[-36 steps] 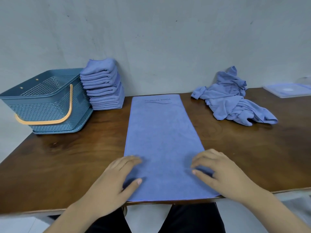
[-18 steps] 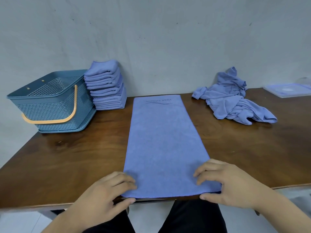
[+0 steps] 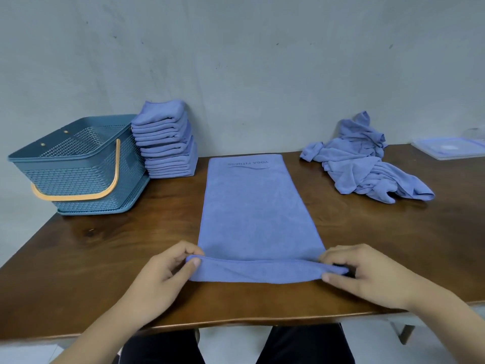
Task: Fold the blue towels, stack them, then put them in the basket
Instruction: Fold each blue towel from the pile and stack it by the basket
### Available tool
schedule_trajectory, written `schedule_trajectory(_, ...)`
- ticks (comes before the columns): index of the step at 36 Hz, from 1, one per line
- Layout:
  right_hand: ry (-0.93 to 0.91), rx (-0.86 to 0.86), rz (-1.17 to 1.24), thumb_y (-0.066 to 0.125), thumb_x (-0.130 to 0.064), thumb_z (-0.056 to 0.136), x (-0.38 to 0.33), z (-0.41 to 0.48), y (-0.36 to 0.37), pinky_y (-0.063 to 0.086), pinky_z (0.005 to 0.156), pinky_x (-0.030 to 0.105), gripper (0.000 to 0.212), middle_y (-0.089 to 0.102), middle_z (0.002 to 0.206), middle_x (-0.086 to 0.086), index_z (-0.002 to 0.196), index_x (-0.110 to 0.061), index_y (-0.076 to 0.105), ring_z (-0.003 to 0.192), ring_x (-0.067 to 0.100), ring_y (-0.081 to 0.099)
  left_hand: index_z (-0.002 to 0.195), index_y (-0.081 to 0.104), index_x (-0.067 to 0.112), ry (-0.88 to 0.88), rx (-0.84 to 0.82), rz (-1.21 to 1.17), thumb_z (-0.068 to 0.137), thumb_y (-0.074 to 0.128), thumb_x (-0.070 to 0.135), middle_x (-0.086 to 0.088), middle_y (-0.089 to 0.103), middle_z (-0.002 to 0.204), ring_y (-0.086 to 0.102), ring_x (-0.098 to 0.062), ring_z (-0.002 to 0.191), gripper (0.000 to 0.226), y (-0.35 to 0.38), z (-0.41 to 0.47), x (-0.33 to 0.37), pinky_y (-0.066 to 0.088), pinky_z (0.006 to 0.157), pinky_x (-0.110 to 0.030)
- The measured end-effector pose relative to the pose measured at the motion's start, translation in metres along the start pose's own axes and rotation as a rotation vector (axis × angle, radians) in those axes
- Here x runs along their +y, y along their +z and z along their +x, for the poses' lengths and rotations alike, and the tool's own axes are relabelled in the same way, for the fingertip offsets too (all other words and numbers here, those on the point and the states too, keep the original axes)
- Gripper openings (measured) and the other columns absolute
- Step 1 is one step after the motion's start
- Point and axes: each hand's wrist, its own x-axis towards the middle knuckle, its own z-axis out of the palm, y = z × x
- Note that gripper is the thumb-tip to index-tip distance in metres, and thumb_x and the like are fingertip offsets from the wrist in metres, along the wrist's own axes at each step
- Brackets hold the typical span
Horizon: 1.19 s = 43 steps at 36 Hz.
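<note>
A: Hands?
B: left hand (image 3: 162, 269) pinches the near-left corner of the towel (image 3: 257, 211), right hand (image 3: 367, 274) pinches the near-right corner. Near edge turned over, the rest flat mid counter (image 3: 105, 258).
A: Others?
B: folded stack (image 3: 165, 143) just beside the basket (image 3: 78, 164), back left; loose pile (image 3: 362, 164) back right.
</note>
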Motion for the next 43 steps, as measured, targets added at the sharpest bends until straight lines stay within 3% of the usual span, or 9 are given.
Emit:
schedule_trajectory(4,0.017,0.086,0.389,0.057,-0.021,0.107,-0.012,0.019,-0.01,0.043,0.073,0.014,0.042,0.064,0.074,-0.023,0.076,-0.044,0.073,0.072,-0.004,0.059,0.112,0.069,0.022,-0.037,0.013,-0.163,0.108,0.055,0.026,-0.01,0.074,0.096,0.065,-0.027,0.087,0.014,-0.003,0.016,0.003,0.046,0.084,-0.036)
schedule_trajectory(10,0.1,0.059,0.758,0.047,-0.019,0.109,-0.015,0.043,-0.021,0.049,0.069,0.019,0.04,0.074,0.087,-0.007,0.089,-0.029,0.08,0.078,0.007,0.069,0.102,0.07,0.016,-0.095,0.007,-0.398,0.107,0.054,0.023,-0.014,0.075,0.096,0.067,-0.02,0.085,0.018,-0.014,0.038,0.017,0.052,0.072,-0.025)
schedule_trajectory(14,0.117,0.036,0.804,0.053,-0.038,0.111,-0.008,0.054,-0.023,0.041,0.076,0.048,0.031,0.07,0.094,0.009,0.097,-0.022,0.076,0.083,0.033,0.061,0.105,0.069,0.01,-0.13,-0.037,-0.455,0.107,0.054,0.025,-0.015,0.075,0.096,0.069,-0.022,0.082,0.021,-0.023,0.048,0.021,0.053,0.069,-0.025)
schedule_trajectory(22,0.18,0.142,0.832,0.051,-0.031,0.109,0.001,0.106,-0.034,0.055,0.069,0.027,0.032,0.078,0.117,0.009,0.123,-0.015,0.075,0.101,0.025,0.076,0.105,0.067,0.008,-0.049,0.086,-0.331,0.109,0.051,0.019,0.004,0.074,0.084,0.066,-0.005,0.071,0.02,-0.031,0.106,0.024,0.047,0.064,-0.013)
schedule_trajectory(28,0.249,0.286,0.958,0.053,-0.024,0.11,0.009,0.161,-0.05,0.058,0.066,0.021,0.03,0.08,0.108,0.008,0.12,-0.009,0.077,0.095,0.021,0.079,0.105,0.072,0.02,-0.054,0.175,-0.278,0.109,0.056,0.029,0.002,0.077,0.105,0.07,-0.013,0.095,0.019,-0.048,0.183,0.013,0.049,0.084,-0.037)
schedule_trajectory(31,0.291,0.342,0.884,0.053,-0.023,0.11,0.021,0.195,-0.057,0.05,0.054,0.015,0.029,0.079,0.082,-0.002,0.109,-0.005,0.076,0.067,0.006,0.073,0.104,0.073,0.026,-0.062,0.194,-0.227,0.109,0.058,0.031,0.004,0.079,0.108,0.073,-0.017,0.105,0.017,-0.052,0.226,0.003,0.05,0.095,-0.043)
schedule_trajectory(36,0.433,0.465,0.627,0.062,-0.043,0.104,0.07,0.256,-0.051,0.051,0.078,0.035,0.024,0.074,0.093,-0.007,0.1,-0.023,0.075,0.089,0.023,0.069,0.119,0.066,0.028,-0.139,0.23,0.006,0.11,0.053,0.034,0.01,0.074,0.112,0.069,-0.012,0.108,0.017,-0.041,0.291,-0.028,0.05,0.088,-0.031)
schedule_trajectory(39,0.485,0.481,0.242,0.062,-0.043,0.101,0.094,0.273,-0.036,0.049,0.102,0.039,0.04,0.059,0.13,-0.013,0.139,-0.03,0.059,0.12,0.017,0.058,0.14,0.055,0.023,-0.088,0.232,0.265,0.11,0.051,0.035,0.006,0.061,0.133,0.057,-0.015,0.127,0.033,-0.026,0.302,-0.054,0.044,0.103,-0.032)
schedule_trajectory(43,0.227,0.451,-0.089,0.06,-0.034,0.102,0.071,0.272,-0.016,0.045,0.103,0.034,0.041,0.05,0.145,-0.012,0.143,-0.028,0.054,0.13,0.014,0.048,0.141,0.055,0.023,0.131,0.072,0.425,0.109,0.049,0.04,0.009,0.057,0.14,0.049,-0.012,0.129,0.037,0.001,0.286,-0.054,0.04,0.11,-0.031)
